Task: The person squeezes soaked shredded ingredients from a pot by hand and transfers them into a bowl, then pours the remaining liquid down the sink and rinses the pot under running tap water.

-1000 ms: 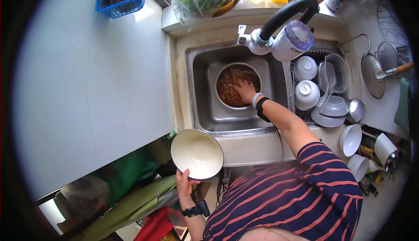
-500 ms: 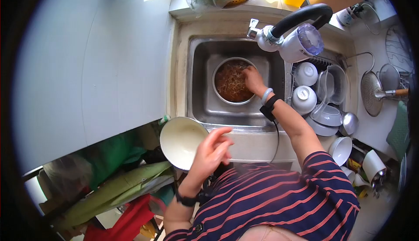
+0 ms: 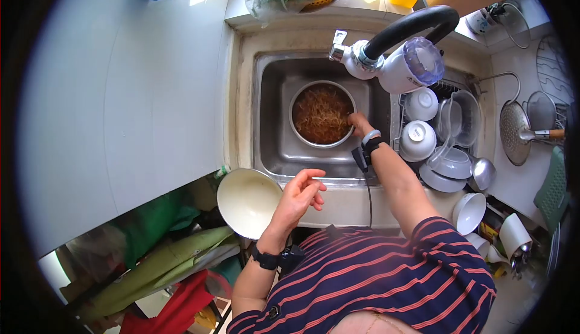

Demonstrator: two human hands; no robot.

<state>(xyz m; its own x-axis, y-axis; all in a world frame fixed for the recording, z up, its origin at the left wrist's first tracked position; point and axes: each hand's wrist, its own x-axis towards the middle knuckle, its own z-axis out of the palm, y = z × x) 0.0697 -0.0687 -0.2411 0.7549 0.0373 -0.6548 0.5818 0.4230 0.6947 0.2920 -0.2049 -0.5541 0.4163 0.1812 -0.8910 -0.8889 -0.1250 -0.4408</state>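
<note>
and here we are at the sink (image 3: 307, 157), with the right hand (image 3: 361, 122) at the rim of the round pot (image 3: 323, 146), on the side nearest that arm. the fingers are bent in close there, but how firmly they grip, or whether they pinch the rim at all, i cannot tell. the pot sits just beside that hand, on the sink floor, which looks a sensible spot: any spill would stay in the basin. inside it, pale strands (image 3: 323, 113) lie in brown liquid, clear of the fingers.

over to the left hand (image 3: 302, 196)! nothing in it, fingers loosely spread, up above the sink's near edge; perhaps held high to stay out of the wet. just beside it, partly behind the wrist, a cream bowl (image 3: 241, 201) stands mouth up, within easy reach; whether wrist and bowl touch, i cannot tell.

beyond the right hand, farther from the body, the tap (image 3: 368, 62) hangs over the basin, handy for water. on that hand's outer side, white bowls (image 3: 418, 141) sit upturned, presumably so they drain, well apart from the pot.
</note>
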